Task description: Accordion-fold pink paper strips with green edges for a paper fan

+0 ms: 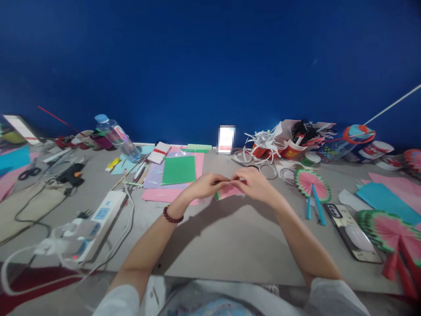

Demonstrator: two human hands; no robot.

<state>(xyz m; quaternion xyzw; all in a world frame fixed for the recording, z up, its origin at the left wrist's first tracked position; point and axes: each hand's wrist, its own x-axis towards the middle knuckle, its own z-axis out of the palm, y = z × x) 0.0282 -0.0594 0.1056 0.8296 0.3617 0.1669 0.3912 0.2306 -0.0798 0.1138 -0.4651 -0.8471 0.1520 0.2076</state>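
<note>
We see thin pink paper (230, 190), green at its left end, between both hands at the middle of the smooth grey table (230, 250). Our left hand (207, 184) and right hand (252, 182) pinch its upper edge, fingers curled, fingertips close together. The tabletop runs between our forearms to its near edge; a flat green sheet (179, 170) lies left, a pleated paper fan (312, 182) right.

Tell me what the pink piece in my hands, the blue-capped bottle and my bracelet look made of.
Pink piece: probably paper, matte, judging by its thin, flat look and dull surface. Bottle: most likely glossy plastic, since its body is see-through. Bracelet: dark red round beads, perhaps lightly polished; whether wood, stone or plastic, I can't tell.
</note>
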